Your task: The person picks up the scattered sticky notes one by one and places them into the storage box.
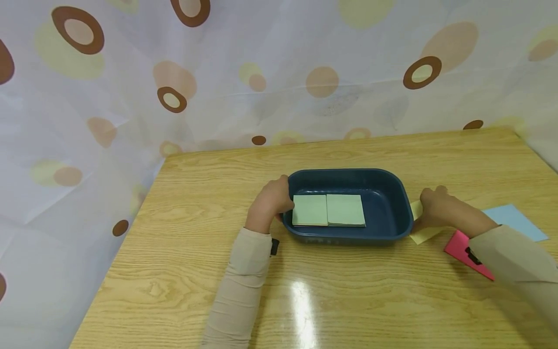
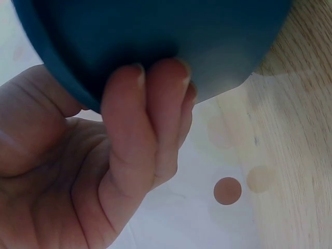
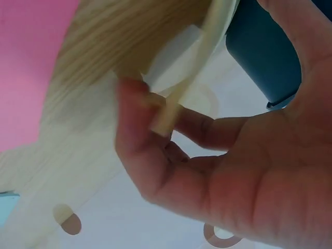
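A dark blue plastic bin (image 1: 380, 213) stands on the table with two pale green sticky-note pads (image 1: 310, 210) side by side in its left part. My left hand (image 1: 270, 201) grips the bin's left end; in the left wrist view, fingers press its outer wall and the thumb is at the rim. Just beyond the bin's right end, my right hand (image 1: 444, 211) holds a pale yellow sticky-note pad (image 1: 424, 235). The right wrist view shows curled fingers around the edge of this pad (image 3: 199, 59), blurred, with the bin close beside it.
A pink pad (image 1: 459, 247) lies partly under the right forearm. Behind that forearm is a light blue pad (image 1: 516, 222). The wooden table (image 1: 196, 232) meets a patterned sheet (image 1: 279, 72) along its back and left edges.
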A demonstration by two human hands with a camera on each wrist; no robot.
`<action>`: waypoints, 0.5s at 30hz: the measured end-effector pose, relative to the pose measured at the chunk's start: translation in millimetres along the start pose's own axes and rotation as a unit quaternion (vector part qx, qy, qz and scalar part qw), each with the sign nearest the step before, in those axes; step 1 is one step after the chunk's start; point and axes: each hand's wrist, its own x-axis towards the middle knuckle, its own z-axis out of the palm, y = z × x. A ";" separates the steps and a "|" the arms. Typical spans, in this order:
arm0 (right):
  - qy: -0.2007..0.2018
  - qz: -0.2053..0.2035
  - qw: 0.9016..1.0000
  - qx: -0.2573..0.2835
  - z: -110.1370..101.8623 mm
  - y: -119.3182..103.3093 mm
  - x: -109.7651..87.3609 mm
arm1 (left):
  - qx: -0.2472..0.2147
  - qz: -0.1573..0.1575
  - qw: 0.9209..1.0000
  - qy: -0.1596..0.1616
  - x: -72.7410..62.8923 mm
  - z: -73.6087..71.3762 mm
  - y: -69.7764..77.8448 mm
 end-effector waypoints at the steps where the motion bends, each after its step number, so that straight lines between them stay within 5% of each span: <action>1: 0.001 -0.003 1.000 -0.003 -0.2 -0.2 0.0 | -0.001 -0.001 1.000 0.000 0.4 0.0 0.0; 9: -0.011 -0.007 0.999 -0.032 -2.5 3.7 -1.3 | 0.002 -0.003 1.000 -0.001 0.9 0.7 -0.1; 15: 0.018 -0.014 1.000 -0.015 0.2 6.9 -3.7 | 0.003 0.000 1.000 0.003 0.0 0.5 0.0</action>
